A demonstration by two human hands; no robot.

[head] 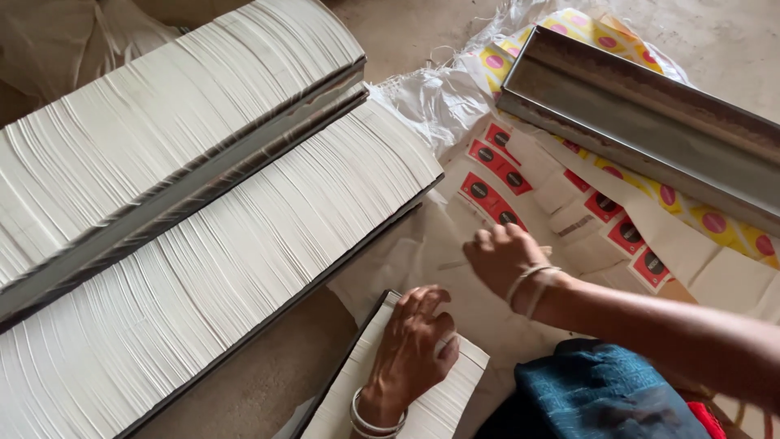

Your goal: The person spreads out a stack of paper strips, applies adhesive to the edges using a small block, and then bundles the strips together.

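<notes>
My left hand (414, 345) rests palm down on a short row of white paper sheets (443, 406) standing on edge in a dark tray at the bottom centre. My right hand (501, 256) reaches across to the left, fingers curled, touching flat printed cardboard pieces (496, 183) with red squares and dark circles that lie on pale paper. Whether it grips one piece I cannot tell. Bangles circle both wrists.
Two long trays packed with white sheets on edge (244, 244) (146, 130) fill the left side. An empty metal trough (642, 122) lies at the upper right over yellow and pink printed sheets (715, 223). A white sack (439, 102) and blue cloth (601, 398) are nearby.
</notes>
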